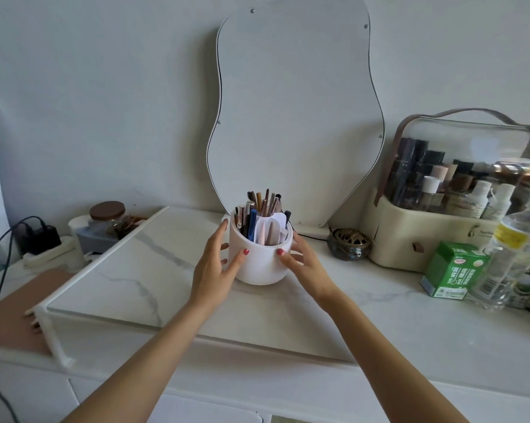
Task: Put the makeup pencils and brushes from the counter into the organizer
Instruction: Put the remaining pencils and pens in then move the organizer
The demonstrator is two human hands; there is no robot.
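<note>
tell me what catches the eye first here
The left hand and right hand hold a white organizer packed with upright pencils and brushes at the centre of the marble counter. Behind it a wavy mirror stands against the wall; a clear-lidded cosmetics case sits far right.

Place: home vanity corner
Signs: wavy mirror (294,117) leaning on wall; clear-lidded cosmetics case (410,239); marble counter (135,270)
</note>
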